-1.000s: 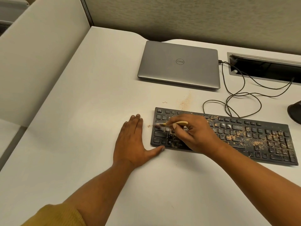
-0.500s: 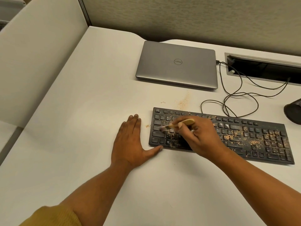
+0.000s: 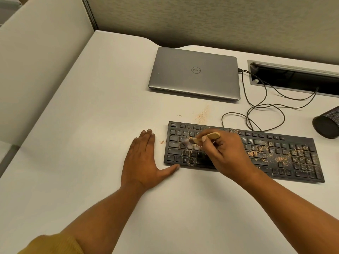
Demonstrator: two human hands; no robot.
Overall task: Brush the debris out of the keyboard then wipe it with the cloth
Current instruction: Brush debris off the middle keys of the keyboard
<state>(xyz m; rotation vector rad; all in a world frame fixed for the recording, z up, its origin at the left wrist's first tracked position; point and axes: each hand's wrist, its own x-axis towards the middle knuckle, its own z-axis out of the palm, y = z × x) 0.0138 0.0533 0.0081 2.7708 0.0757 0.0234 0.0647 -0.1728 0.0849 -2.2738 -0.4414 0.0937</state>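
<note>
A black keyboard (image 3: 286, 154) lies on the white desk (image 3: 91, 143), strewn with orange-brown crumbs, thickest on its right half. My right hand (image 3: 227, 154) is over the left half of the keys and grips a small brush with a pale wooden handle (image 3: 211, 136); its blurred bristles touch the keys near the left letter rows. My left hand (image 3: 145, 160) lies flat on the desk just left of the keyboard, thumb against its front left corner. No cloth is in view.
A shut grey laptop (image 3: 194, 72) sits behind the keyboard. Thin black cables (image 3: 256, 107) loop from it toward a desk cable slot (image 3: 293, 77). A black mesh cup (image 3: 328, 123) lies at the right edge. Crumbs (image 3: 201, 114) dot the desk behind the keyboard.
My right hand has drawn the brush a little to the right and up across the left keys. My left hand stays flat in place.
</note>
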